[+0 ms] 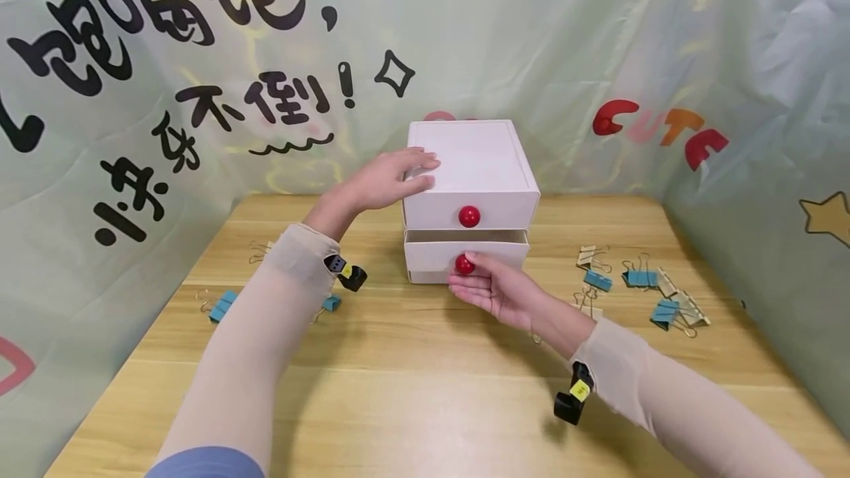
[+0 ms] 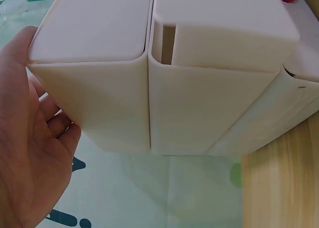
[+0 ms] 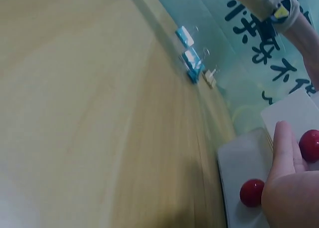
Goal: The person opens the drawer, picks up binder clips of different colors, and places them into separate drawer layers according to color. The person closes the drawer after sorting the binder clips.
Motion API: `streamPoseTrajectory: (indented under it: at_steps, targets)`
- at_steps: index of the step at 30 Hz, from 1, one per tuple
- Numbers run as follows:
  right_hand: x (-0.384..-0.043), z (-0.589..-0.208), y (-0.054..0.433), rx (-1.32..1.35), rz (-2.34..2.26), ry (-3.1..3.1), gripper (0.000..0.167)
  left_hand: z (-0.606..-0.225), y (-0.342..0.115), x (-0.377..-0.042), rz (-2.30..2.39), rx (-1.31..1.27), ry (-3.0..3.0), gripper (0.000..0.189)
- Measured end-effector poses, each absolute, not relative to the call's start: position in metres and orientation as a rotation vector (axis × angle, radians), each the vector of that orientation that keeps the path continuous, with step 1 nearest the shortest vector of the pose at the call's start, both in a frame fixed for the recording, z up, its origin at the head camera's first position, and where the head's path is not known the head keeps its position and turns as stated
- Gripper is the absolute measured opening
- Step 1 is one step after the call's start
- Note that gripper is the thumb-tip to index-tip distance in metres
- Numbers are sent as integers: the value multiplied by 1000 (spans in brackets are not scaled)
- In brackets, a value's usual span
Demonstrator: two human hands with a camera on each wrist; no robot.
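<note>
A white two-drawer box (image 1: 474, 157) with round red knobs stands on the wooden table, its lower drawer (image 1: 425, 253) pulled slightly out. My left hand (image 1: 392, 177) rests on the top left edge of the box, fingers over the top. In the left wrist view the same hand (image 2: 37, 133) touches the box's white side wall (image 2: 107, 98). Below the upper knob (image 1: 469, 217), my right hand (image 1: 501, 290) pinches the lower drawer's knob (image 1: 464, 265) between thumb and fingers. The right wrist view shows that hand (image 3: 294, 193) partly, near both knobs.
Blue and cream binder clips (image 1: 640, 279) lie scattered on the table right of the box. More clips, including a blue one (image 1: 223, 306), lie at the left, some partly behind my left arm. A printed cloth (image 1: 518, 57) hangs behind and beside the table (image 1: 412, 404).
</note>
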State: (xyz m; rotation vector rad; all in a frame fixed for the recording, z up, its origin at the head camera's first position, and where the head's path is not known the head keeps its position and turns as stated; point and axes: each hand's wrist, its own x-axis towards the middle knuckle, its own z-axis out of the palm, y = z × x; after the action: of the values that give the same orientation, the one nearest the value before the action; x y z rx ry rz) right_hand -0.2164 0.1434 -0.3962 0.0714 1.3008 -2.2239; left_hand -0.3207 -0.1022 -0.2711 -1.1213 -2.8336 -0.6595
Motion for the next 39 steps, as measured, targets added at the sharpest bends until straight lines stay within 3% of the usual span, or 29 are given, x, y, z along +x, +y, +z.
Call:
streamPoseTrajectory:
  at_steps: [6, 15, 32, 39]
  targets:
    - [-201, -396, 145, 67, -2203, 1297, 50, -271, -102, -322, -649, -1121, -2839, 53]
    - [-184, -395, 148, 23, -2188, 1288, 41, -268, -101, -321, -656, -1114, -2841, 52]
    - [-164, -391, 157, -94, -2006, 1399, 67, -270, -102, -320, -667, -1115, -2844, 53]
    - [-160, -392, 180, -171, -1917, 1483, 56, -271, -102, -321, -669, -1121, -2837, 53]
